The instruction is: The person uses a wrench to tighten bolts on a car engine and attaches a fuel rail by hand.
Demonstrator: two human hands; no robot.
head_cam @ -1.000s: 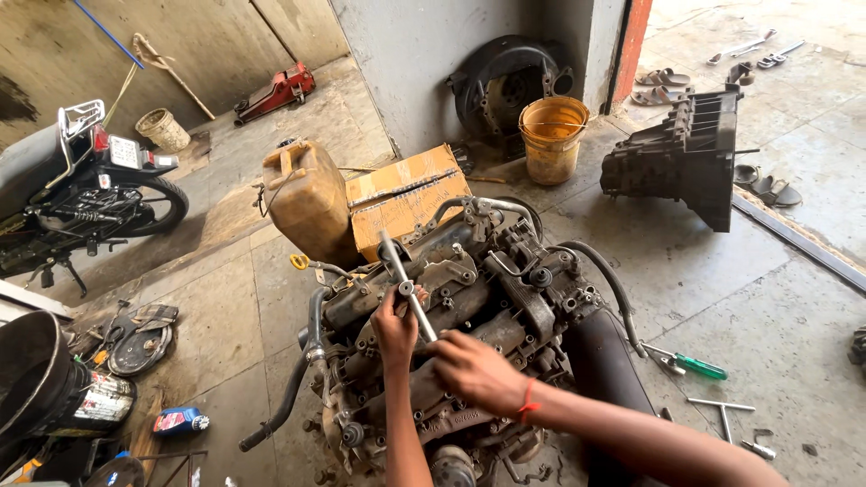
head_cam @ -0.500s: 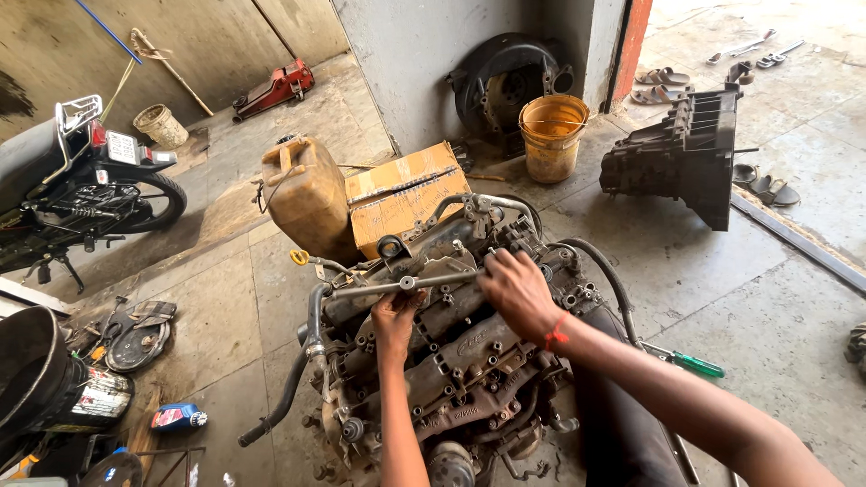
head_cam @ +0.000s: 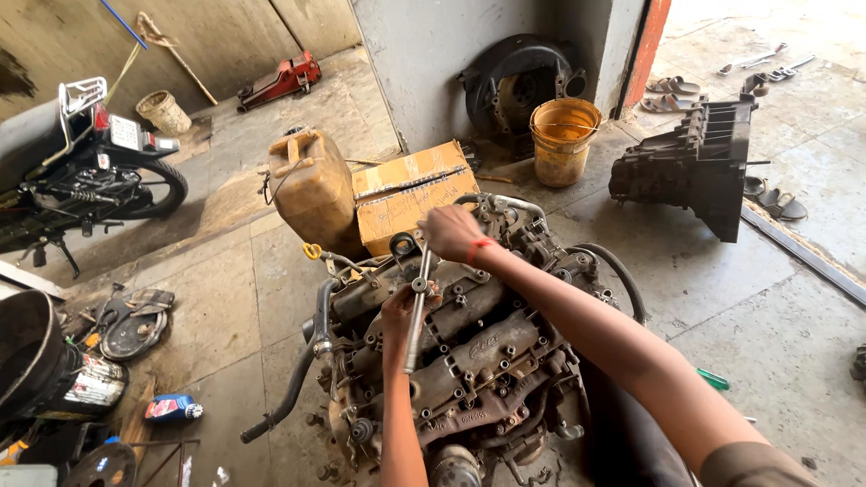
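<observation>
A greasy engine block [head_cam: 469,361] lies on the concrete floor below me. My left hand [head_cam: 400,311] grips the middle of a long metal wrench [head_cam: 417,302], where its socket sits on the engine's top. My right hand [head_cam: 451,232] is closed over the wrench's far end, near the cardboard box [head_cam: 410,198]. A red band circles my right wrist. The wrench handle points away from me, almost along my left forearm.
A tan plastic jerrycan [head_cam: 311,188] stands beside the box. An orange bucket [head_cam: 564,140] and a dark gearbox housing [head_cam: 695,167] sit farther right. A motorcycle [head_cam: 86,171] is parked at left. A black tyre [head_cam: 27,361], a small bottle [head_cam: 170,408] and a green-handled screwdriver [head_cam: 713,379] lie around.
My right hand has swung the wrench handle round from near me, across the engine, to the far side by the box. My left hand has stayed at the socket.
</observation>
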